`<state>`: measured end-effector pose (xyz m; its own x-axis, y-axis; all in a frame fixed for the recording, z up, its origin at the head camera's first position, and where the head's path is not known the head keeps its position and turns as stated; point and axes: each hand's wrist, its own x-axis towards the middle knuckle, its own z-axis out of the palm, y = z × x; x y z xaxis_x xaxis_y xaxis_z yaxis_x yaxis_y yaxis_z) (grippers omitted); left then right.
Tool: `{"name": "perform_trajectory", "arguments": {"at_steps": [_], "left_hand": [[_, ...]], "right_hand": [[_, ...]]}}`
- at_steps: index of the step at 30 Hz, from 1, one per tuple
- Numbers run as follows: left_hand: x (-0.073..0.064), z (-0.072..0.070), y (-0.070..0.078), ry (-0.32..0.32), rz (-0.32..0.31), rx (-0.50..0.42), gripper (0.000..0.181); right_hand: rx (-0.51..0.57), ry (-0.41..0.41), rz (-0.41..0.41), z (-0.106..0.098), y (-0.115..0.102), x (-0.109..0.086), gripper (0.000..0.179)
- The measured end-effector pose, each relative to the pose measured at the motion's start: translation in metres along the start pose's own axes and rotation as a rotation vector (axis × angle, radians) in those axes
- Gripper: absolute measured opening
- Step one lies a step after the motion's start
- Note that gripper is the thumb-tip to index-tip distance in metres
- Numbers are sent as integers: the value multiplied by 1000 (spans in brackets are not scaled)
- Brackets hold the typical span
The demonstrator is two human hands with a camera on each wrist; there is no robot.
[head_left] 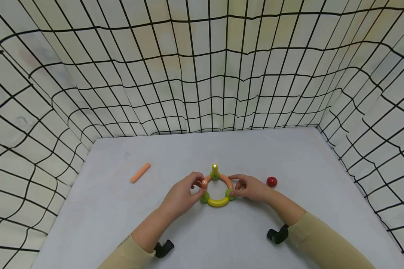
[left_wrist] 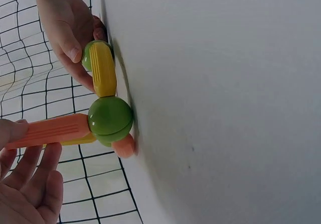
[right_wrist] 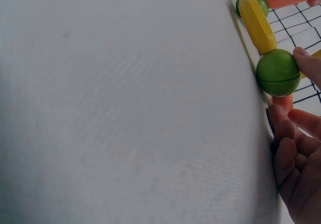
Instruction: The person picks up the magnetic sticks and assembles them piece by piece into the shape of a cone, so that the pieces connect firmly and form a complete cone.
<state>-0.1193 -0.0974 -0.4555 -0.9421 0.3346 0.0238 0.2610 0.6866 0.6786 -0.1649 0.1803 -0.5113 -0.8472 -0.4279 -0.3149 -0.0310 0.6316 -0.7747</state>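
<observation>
On the table lies a ring of two orange curved rods (head_left: 227, 181) and a yellow curved rod (head_left: 218, 203), joined by three green balls (head_left: 215, 175). A yellow stick (head_left: 214, 167) stands up from the far ball. My left hand (head_left: 183, 193) pinches an upright orange stick (left_wrist: 55, 128) between thumb and fingers; its lower end meets the left green ball (left_wrist: 110, 117). My right hand (head_left: 253, 188) holds the ring's right side, with the thumb on the right green ball (right_wrist: 279, 73) and a finger at the orange curved rod beside it.
A loose orange stick (head_left: 140, 173) lies at the left of the white table (head_left: 195, 153). Right of the right hand sits a red ball (head_left: 272, 182). Black netting (head_left: 202, 76) rises at the back and both sides. Black devices (head_left: 277, 234) are on both wrists.
</observation>
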Motion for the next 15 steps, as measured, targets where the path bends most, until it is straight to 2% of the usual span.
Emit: {"name": "perform_trajectory", "arguments": {"at_steps": [10,15], "left_hand": [[2,2,0,-11,-7,-32,33],[3,3,-2,-30,-8,-29,40]], "right_hand": [[0,-13,-8,-1,-1,0,67],[1,-10,-1,-1,-1,0,68]]}}
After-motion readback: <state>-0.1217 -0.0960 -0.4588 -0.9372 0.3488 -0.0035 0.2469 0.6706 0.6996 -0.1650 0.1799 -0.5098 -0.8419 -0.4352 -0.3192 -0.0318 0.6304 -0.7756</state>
